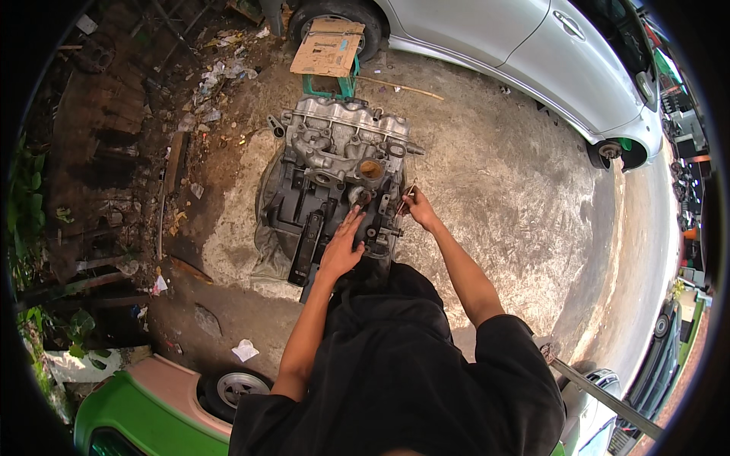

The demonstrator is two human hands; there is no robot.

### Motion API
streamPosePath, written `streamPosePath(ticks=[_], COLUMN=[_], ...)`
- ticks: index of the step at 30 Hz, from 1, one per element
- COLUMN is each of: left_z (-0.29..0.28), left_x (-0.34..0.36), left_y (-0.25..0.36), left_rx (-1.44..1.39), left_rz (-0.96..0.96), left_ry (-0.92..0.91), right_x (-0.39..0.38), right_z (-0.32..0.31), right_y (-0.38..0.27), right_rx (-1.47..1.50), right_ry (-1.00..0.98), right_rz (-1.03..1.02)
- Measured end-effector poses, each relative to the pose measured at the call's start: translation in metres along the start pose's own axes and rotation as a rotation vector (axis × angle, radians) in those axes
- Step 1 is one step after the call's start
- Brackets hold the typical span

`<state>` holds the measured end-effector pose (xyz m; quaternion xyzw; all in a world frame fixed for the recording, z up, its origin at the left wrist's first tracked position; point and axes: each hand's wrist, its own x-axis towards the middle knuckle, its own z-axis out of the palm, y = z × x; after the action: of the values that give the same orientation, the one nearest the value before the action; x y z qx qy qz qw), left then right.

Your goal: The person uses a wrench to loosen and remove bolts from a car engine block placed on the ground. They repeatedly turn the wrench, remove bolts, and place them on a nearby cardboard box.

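Observation:
A car engine block [319, 194] stands on the ground in front of me, its ribbed silver cover [346, 115] on the far side. My left hand [344, 249] lies against the near part of the engine, fingers stretched forward. Its fingertips reach a rounded metal part [359, 195] below a round opening with a rusty-brown inside [370, 169]. At the engine's right edge, my right hand [418, 209] pinches a slim, stick-like tool [411, 188], whose exact kind is too small to tell. A long black part [306, 247] lies along the engine's near left side.
Beyond the engine stands a green stool [328, 85] topped with brown cardboard [328, 47]. A silver car [487, 38] is parked at the far right. Litter [220, 74] and planks [176, 162] lie on the left. Behind me on the left is a green car [144, 418].

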<state>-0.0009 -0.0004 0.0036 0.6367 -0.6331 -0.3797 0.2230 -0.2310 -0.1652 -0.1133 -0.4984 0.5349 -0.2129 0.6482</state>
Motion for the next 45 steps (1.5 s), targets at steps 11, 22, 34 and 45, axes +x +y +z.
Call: streamPosePath(ticks=[11,22,34,45], left_z=[-0.002,-0.003,-0.001,-0.002], left_x=[-0.001,0.000,0.000,0.000], left_y=[0.004,0.003,-0.001,-0.002], left_rx=[-0.018,0.006,0.013,-0.026], left_rz=[-0.016,-0.014,-0.015,0.020], left_ry=[-0.002,-0.013,-0.012,-0.008], right_x=[-0.009,-0.023,-0.124,-0.135], right_z=[0.009,0.022,0.061,0.047], right_y=[-0.008,0.004,0.026,0.031], right_rx=[-0.009,-0.301,-0.526,-0.558], right_ry=[0.007,0.152,0.210,0.128], right_rz=[-0.002,-0.179,-0.554,-0.443])
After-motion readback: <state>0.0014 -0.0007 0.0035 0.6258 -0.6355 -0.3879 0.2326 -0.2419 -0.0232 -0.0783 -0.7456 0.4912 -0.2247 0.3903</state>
